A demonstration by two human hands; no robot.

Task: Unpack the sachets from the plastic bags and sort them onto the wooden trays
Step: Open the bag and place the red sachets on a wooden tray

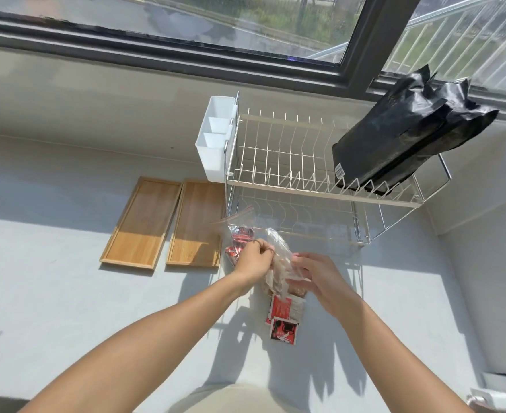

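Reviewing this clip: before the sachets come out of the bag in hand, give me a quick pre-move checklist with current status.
1. Both hands on the clear bag: ok, left hand and right hand grip it.
2. Bag mouth open: cannot tell.
3. Both wooden trays bare and ready: ok.
4. Second bag untouched: ok, it lies beside the trays.
5. Loose sachets sorted: not ok, they lie on the counter.
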